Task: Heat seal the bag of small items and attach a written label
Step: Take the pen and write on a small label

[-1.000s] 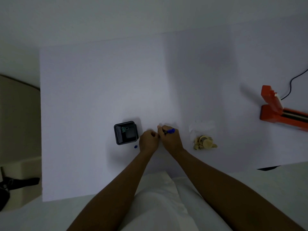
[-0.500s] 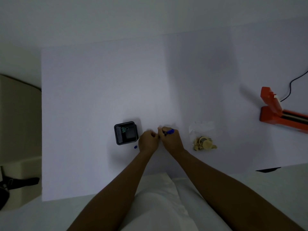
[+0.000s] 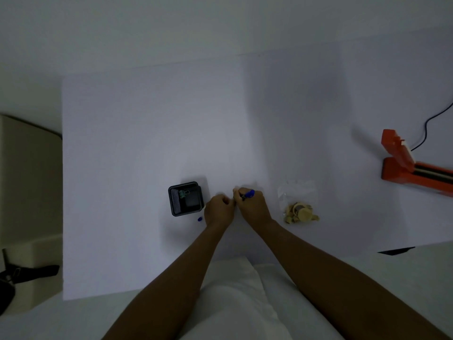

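My right hand [image 3: 252, 204] grips a blue pen [image 3: 249, 193], its tip pointing down-left toward the white table. Beside it my left hand [image 3: 219, 209] rests on the table with fingers curled; whatever it presses or pinches is hidden, and a small white label is too faint to make out. The clear bag [image 3: 297, 202] with tan small items at its bottom lies flat to the right of my right hand. The orange heat sealer [image 3: 407, 165] stands at the far right with its arm raised.
A black square tray [image 3: 186, 199] holding a binder clip sits left of my left hand. A small blue pen cap [image 3: 199, 219] lies just below it. The sealer's black cable [image 3: 431, 128] runs off to the right. The white table's near edge [image 3: 147, 288] is in front of my lap.
My hands stay together at the same spot; the pen in my right hand shifts only slightly. Bag, tray and sealer have not moved.
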Demonstrator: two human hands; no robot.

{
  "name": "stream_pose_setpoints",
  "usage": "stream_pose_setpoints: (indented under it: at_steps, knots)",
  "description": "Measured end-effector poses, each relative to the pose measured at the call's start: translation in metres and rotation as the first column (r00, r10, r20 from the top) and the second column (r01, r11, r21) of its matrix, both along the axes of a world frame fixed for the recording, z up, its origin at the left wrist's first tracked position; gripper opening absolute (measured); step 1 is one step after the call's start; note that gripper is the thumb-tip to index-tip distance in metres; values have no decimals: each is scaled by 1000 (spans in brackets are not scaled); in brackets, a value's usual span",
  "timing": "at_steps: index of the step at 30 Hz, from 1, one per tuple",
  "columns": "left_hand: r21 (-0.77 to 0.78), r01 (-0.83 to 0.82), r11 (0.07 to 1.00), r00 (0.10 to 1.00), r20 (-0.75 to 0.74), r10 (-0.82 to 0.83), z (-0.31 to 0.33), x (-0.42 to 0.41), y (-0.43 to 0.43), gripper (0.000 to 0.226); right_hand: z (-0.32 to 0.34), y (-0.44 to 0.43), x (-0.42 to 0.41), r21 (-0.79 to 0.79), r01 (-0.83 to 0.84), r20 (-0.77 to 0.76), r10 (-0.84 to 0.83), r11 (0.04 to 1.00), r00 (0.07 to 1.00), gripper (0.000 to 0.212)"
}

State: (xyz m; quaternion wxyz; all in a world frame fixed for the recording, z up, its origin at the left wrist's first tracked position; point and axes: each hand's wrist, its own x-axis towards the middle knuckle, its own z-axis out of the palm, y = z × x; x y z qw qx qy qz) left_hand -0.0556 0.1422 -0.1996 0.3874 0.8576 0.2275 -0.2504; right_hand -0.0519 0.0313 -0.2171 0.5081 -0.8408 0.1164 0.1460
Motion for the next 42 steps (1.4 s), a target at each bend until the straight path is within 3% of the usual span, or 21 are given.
stream_pose_setpoints:
  at_steps: [30,42]
  knots:
    - [7,5,1000,1000,-17,-5,0,1,-1,22,5,-9,5,-82,-10,36,13,997,999,49]
    - [0,5,1000,1000,-31,-5,0,2,0,27,3,-1,-6,2,11,-9,-11,1000,1000,44]
